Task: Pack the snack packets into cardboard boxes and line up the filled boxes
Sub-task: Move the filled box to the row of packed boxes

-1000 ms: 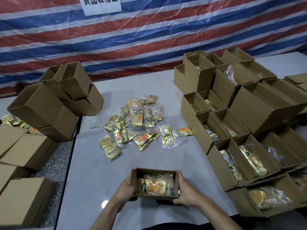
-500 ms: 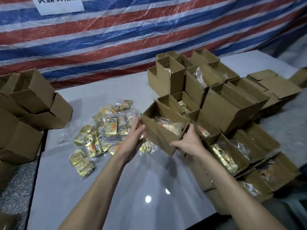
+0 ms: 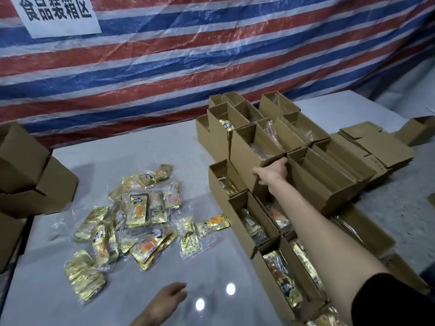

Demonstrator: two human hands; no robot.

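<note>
Box (image 3: 243,154) rim gripped by right hand (image 3: 270,172).

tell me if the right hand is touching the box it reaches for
Touching. The head view shows the right hand gripping the near end of the cardboard box, fingers hooked over its rim.

A red, white and blue striped tarp (image 3: 211,55) covers the whole back wall, with a white paper sign (image 3: 58,15) at the upper left of the frame. The pale grey bench (image 3: 131,142) is glossy, and two bright light spots (image 3: 230,288) reflect at the bottom centre.
</note>
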